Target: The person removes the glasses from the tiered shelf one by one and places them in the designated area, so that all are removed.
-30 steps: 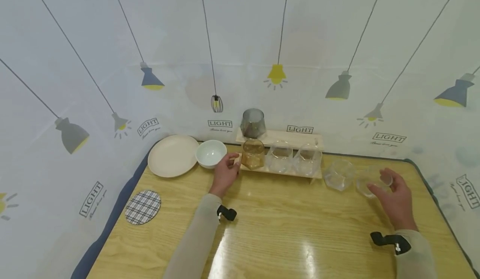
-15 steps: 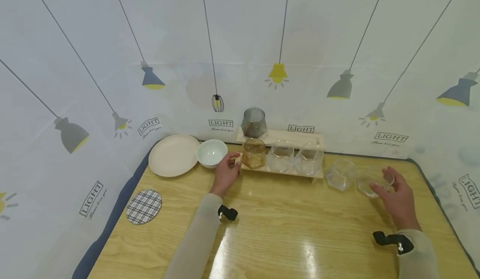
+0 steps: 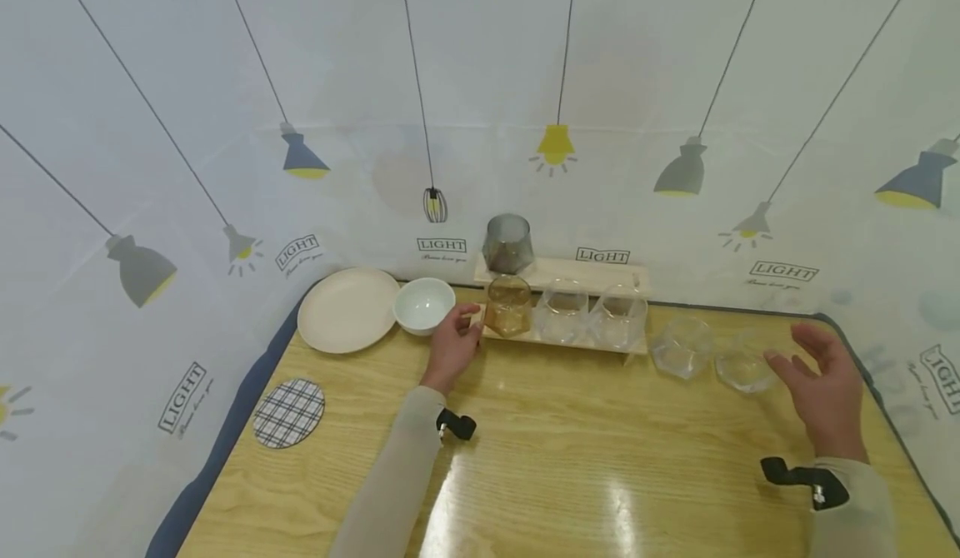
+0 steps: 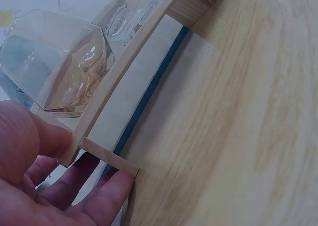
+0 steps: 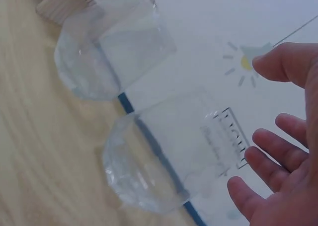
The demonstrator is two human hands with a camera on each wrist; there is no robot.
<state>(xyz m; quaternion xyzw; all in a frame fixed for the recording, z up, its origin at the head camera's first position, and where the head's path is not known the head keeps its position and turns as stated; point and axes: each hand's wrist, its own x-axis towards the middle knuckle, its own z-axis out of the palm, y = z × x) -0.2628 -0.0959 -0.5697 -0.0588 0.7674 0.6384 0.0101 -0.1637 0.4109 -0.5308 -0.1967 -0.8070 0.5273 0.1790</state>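
A two-tier wooden rack (image 3: 570,340) stands at the table's back. Its upper tier bears a grey glass (image 3: 507,244); the lower tier bears an amber glass (image 3: 507,306) and two clear glasses (image 3: 562,311). My left hand (image 3: 459,337) grips the rack's left end. In the left wrist view the thumb and fingers of that hand (image 4: 92,159) pinch the rack (image 4: 134,67) beside the amber glass (image 4: 59,72). My right hand (image 3: 813,366) hovers open, just right of a clear glass (image 3: 742,368) on the table and apart from it. The right wrist view shows this open hand (image 5: 278,136) near that glass (image 5: 159,156).
A second clear glass (image 3: 681,348) stands on the table between the rack and the right-hand glass. A cream plate (image 3: 347,321) and a white bowl (image 3: 423,306) sit at the back left. A checked coaster (image 3: 288,412) lies near the left edge. A printed cloth backdrop rises behind.
My right hand has let go of the clear glass and drawn off to the right with its fingers spread. The left hand has stayed on the rack's end.
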